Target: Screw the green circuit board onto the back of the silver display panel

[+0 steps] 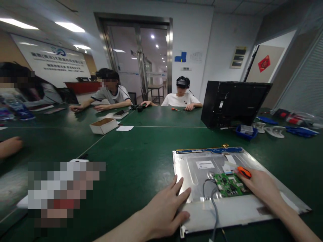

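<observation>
A flat silver LCD panel [191,178] lies back side up on the green table in front of me. A blue circuit strip [212,150] runs along its far edge, and a green circuit board [228,185] sits near its middle with grey cables [215,205] trailing toward me. My left hand [174,205] rests at the panel's left edge, fingers spread, holding nothing. Over the board's right side, my right hand [257,183] is closed around an orange-and-black screwdriver [244,172]. A white ribbon cable [229,159] lies by its fingertips; the screwdriver's tip is not clear.
Behind the panel stands a black monitor [234,104], with a blue tray [246,132] beside it. An open white box [104,126] and paper [124,128] lie farther left. Several people sit around the table; one person's hand [11,147] reaches in at the left.
</observation>
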Demonstrator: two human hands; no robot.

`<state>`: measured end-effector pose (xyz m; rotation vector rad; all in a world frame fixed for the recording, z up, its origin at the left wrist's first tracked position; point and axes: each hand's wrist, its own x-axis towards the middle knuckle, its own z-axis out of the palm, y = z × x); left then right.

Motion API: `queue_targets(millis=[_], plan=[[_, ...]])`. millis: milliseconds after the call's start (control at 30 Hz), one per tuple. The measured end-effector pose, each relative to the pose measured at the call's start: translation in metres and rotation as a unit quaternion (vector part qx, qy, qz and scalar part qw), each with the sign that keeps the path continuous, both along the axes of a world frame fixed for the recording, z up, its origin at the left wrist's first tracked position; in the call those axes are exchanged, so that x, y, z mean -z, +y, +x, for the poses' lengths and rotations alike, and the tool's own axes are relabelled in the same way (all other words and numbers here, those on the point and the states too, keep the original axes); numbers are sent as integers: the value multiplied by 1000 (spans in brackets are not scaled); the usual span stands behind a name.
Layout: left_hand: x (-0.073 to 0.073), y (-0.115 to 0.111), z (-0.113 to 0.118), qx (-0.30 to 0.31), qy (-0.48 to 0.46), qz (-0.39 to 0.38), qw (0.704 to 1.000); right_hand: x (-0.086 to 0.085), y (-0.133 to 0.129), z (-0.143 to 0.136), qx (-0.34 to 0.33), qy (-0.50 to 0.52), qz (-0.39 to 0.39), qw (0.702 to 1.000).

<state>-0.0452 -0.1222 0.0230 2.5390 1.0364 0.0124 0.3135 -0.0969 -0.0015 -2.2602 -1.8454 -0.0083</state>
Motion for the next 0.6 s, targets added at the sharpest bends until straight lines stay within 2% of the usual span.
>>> queue_targets(millis=[100, 400, 600], plan=[[2, 5, 13, 19, -17, 14, 1000, 5, 4, 13, -8, 6, 12, 1000], [25, 18, 35, 45, -38, 72, 996, 10, 8, 46, -30, -5, 33, 999], [26, 20, 52, 54, -39, 102, 993, 18, 13, 69, -6, -25, 78, 997]])
